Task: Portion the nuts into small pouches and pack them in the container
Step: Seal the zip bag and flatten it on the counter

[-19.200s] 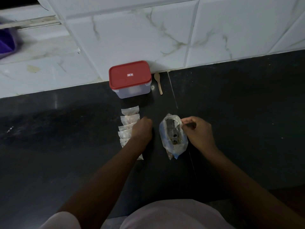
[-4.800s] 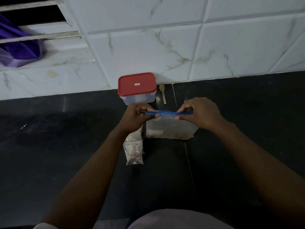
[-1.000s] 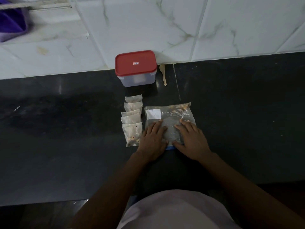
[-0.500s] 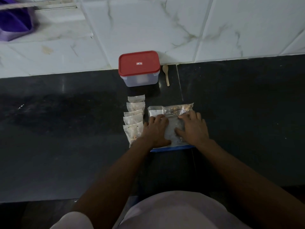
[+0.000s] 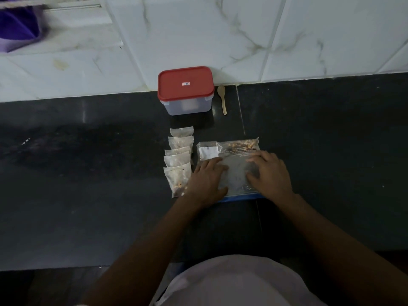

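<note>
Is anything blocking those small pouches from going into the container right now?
Yes: the red lid sits on the container, so it must come off first. Nothing lies between the pouches and it. The left hand and right hand press flat on the big bag.

Pouches (image 5: 179, 160) lie left of bag (image 5: 229, 151) (container (image 5: 185, 91) behind).

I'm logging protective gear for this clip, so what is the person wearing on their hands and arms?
Both the left hand and right hand are bare: no gloves, and no rings, watch or bracelet that I can see. The forearms are uncovered too. The only clothing in view is a pale garment at the bottom edge.
</note>
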Tool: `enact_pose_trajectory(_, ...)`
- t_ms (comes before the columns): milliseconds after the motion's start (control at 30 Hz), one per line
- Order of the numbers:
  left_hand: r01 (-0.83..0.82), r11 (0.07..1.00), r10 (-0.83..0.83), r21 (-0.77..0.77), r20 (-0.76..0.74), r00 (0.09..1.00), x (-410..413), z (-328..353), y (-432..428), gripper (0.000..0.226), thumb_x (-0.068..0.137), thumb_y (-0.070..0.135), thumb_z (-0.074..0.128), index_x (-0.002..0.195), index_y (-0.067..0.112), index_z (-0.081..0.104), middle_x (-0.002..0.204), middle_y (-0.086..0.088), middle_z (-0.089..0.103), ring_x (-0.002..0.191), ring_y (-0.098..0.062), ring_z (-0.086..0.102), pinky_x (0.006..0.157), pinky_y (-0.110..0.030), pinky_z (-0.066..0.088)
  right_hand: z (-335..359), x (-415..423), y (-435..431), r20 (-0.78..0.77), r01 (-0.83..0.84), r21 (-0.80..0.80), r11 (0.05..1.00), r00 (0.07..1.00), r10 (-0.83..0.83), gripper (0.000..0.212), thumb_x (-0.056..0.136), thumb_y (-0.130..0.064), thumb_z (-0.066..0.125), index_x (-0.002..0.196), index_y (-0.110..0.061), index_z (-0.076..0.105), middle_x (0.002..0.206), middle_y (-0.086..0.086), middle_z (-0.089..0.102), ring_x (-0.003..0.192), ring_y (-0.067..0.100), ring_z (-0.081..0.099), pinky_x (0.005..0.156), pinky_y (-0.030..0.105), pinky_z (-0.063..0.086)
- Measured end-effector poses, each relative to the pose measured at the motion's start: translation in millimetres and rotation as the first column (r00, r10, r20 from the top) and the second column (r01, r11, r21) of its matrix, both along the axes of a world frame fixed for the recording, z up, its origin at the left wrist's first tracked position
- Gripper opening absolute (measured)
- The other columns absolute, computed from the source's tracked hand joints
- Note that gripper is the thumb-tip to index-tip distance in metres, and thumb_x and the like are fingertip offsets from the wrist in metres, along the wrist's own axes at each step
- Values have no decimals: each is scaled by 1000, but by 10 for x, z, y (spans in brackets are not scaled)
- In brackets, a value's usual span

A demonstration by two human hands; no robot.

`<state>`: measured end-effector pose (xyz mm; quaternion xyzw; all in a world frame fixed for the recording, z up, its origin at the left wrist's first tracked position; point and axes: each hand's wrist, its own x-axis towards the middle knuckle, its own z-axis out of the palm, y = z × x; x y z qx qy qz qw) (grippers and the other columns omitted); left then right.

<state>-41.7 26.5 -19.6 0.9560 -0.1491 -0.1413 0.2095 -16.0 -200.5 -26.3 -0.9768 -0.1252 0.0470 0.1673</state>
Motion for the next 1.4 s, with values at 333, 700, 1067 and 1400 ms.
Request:
enact_pose_trajectory(333, 121, 992, -121, -43, 1, 993, -342, -82, 207, 26, 92, 31, 70, 116, 23, 70, 121, 2, 59, 109, -14, 56, 90, -36, 54, -143, -519, -307, -32, -267, 174, 948, 961, 276, 27, 87, -40, 71, 112, -29, 73, 116, -12, 63, 109, 4, 53, 91, 30, 48)
enact_pose_trajectory(700, 147, 989, -147, 28, 9, 989, -247, 0, 188, 29, 105, 29, 50, 130, 21, 60, 126, -2, 63, 111, -18, 62, 94, -33, 53, -66, -359, -264, 12, -230, 130, 964, 973, 231, 21, 96, -31, 67, 115, -28, 73, 110, -7, 72, 99, 9, 66, 81, 27, 53)
enact_pose_trajectory(1067, 82, 995, -89, 57, 129, 988, -331, -57, 165, 25, 99, 29, 55, 119, 19, 67, 119, -2, 59, 103, -19, 57, 80, -34, 55, -213, -465, -198, 82, -235, 104, 966, 970, 227, 26, 86, -20, 71, 112, -23, 72, 113, -5, 66, 103, 9, 59, 86, 22, 42)
enact_pose_trajectory(1400, 76, 993, -82, 91, 61, 995, -132, 32, 146, 22, 104, 30, 49, 124, 22, 52, 118, -5, 63, 101, -24, 62, 82, -40, 55, -70, -254, -156, 110, -157, 129, 979, 984, 143, 19, 86, -18, 78, 104, -24, 76, 92, -2, 70, 82, 8, 56, 69, 27, 43)
